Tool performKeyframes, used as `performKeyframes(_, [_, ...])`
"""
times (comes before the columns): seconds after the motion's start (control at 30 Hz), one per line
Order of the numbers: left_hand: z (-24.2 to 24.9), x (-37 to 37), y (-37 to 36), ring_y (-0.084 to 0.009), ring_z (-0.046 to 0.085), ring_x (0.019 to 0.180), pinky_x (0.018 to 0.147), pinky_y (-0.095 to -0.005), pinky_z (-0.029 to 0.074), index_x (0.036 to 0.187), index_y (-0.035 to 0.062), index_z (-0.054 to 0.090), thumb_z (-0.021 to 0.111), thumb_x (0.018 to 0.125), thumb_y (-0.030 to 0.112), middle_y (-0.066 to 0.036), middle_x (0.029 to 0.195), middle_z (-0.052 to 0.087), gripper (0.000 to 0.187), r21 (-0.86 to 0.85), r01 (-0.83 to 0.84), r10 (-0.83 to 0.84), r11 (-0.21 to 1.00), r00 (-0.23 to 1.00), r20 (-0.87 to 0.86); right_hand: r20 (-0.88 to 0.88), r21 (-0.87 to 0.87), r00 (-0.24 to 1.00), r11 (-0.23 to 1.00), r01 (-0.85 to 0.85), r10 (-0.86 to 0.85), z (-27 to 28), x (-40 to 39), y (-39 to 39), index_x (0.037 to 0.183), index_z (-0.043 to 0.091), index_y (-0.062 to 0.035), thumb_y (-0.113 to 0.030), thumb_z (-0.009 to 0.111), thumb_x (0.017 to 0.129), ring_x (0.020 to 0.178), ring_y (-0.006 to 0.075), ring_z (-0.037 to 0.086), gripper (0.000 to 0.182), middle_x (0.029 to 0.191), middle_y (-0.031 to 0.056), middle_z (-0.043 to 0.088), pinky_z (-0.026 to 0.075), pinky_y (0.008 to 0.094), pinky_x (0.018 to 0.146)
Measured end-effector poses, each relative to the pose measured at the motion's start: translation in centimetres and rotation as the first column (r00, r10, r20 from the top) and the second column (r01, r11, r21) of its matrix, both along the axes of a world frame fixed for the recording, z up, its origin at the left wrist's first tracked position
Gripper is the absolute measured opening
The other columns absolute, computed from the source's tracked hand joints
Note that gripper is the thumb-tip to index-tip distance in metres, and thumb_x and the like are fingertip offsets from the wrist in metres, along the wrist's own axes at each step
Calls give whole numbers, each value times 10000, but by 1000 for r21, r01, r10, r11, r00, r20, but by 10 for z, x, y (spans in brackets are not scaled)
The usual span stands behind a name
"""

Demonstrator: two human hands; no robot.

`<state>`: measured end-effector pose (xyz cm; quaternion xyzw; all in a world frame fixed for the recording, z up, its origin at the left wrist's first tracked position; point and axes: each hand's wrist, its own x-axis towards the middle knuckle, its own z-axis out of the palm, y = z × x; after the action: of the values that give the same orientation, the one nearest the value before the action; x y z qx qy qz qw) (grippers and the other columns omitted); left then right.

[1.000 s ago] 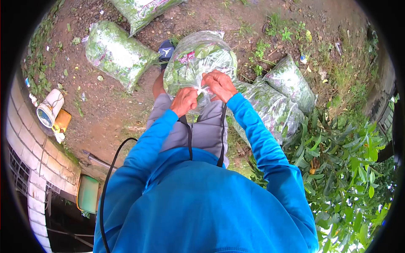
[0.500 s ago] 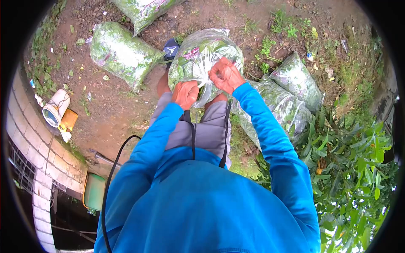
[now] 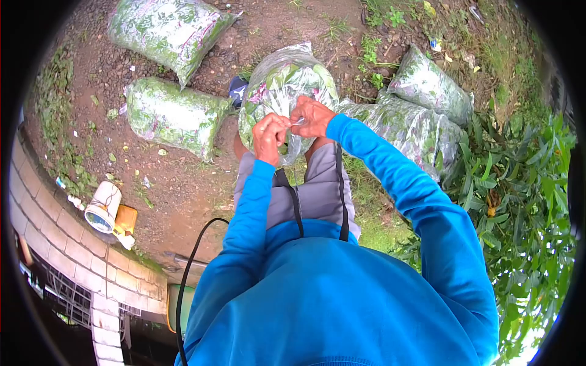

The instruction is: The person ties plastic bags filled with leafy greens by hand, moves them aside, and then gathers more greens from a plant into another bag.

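Note:
A clear plastic bag (image 3: 293,76) packed with green leaves and some purple-pink bits stands upright between my legs. Its top is gathered into pleats at the neck. My left hand (image 3: 270,137) is closed at the near left of the neck, its thumb and forefinger pinched. From the right, my right hand (image 3: 312,116) curls in, fingers bent and pinched. The fingertips of both hands nearly meet over the neck, with a thin white string (image 3: 297,123) between them. How the string runs around the neck is hidden by my fingers.
Leaf-filled bags lie at left (image 3: 177,116), far left (image 3: 168,30), right (image 3: 403,128) and far right (image 3: 430,85). A white bucket (image 3: 104,204) and yellow container (image 3: 125,221) sit near the brick edging (image 3: 73,238). A leafy shrub (image 3: 506,183) grows at right.
My hands have come closer together over the bag's neck; the left hand is turned more upright. The view has shifted, so the ground and the surrounding bags sit differently in it.

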<state>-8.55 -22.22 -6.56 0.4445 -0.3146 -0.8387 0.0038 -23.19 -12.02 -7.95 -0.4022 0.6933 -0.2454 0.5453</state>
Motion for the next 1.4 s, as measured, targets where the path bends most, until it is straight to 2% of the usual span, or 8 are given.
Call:
performKeyframes(0.17, [16, -2, -7, -71, 417, 540, 482, -216, 347, 858, 17, 508, 480, 831, 107, -70, 804, 559, 98, 137, -78, 75, 988, 997, 25, 176, 58, 981, 995, 77, -86, -11, 3, 2, 806, 690, -51, -322, 691, 682, 939, 275, 523, 299, 865, 128, 561, 438, 355, 808])
performKeyframes(0.23, [28, 1, -5, -77, 439, 593, 514, -218, 374, 971, 31, 491, 482, 838, 89, -62, 887, 538, 146, -79, -159, 164, 984, 984, 69, 184, 120, 973, 985, 120, -141, -9, 5, 1, 805, 692, -54, -317, 689, 681, 937, 276, 521, 291, 893, 126, 556, 435, 354, 814])
performKeyframes(0.4, [26, 46, 2, -57, 436, 597, 522, -216, 380, 1173, 45, 451, 451, 900, 172, -38, 860, 523, 301, -348, 245, -201, 905, 966, 160, 239, 279, 938, 943, 180, -250, -11, 5, -3, 787, 693, -59, -332, 668, 694, 932, 278, 520, 290, 947, 122, 539, 427, 354, 830])
performKeyframes(0.7, [12, 18, 18, -37, 443, 569, 514, -217, 370, 1119, 56, 526, 450, 932, 145, 1, 727, 553, 220, -278, 277, -236, 920, 956, 173, 245, 368, 958, 929, 49, -148, -8, -4, -11, 790, 690, -51, -405, 630, 730, 929, 285, 512, 364, 924, 142, 546, 414, 368, 826])
performKeyframes(0.87, [12, 14, 22, -44, 453, 572, 518, -217, 377, 1130, 57, 507, 490, 920, 124, 0, 711, 539, 222, -247, 224, -202, 943, 973, 111, 341, 212, 924, 972, 101, -170, -22, -6, 1, 850, 684, -26, -306, 669, 711, 910, 248, 529, 312, 920, 108, 521, 422, 346, 796])
performKeyframes(1.1, [13, 11, 31, -76, 520, 615, 552, -240, 423, 1120, 56, 514, 543, 878, 69, -31, 703, 549, 244, -502, 293, -232, 814, 956, 182, 376, 211, 908, 971, 108, -182, -30, -5, 4, 841, 679, -14, -295, 673, 719, 879, 220, 523, 306, 904, 88, 520, 418, 347, 772])
performKeyframes(1.17, [10, 10, 35, -78, 524, 615, 557, -243, 427, 1095, 51, 527, 546, 876, 72, -35, 697, 551, 221, -530, 321, -228, 785, 945, 235, 384, 286, 904, 955, 80, -191, -33, -5, 3, 737, 672, -36, -262, 617, 750, 623, 145, 474, 233, 647, 39, 559, 412, 324, 616])
performKeyframes(1.4, [6, 1, 29, -125, 461, 533, 523, -301, 395, 893, 41, 522, 456, 844, 128, -48, 601, 499, 120, -570, 279, -197, 773, 959, 203, 531, 219, 829, 973, 68, -177, -43, -11, 6, 700, 629, 7, -235, 584, 741, 595, 100, 446, 249, 603, 6, 516, 380, 310, 552])
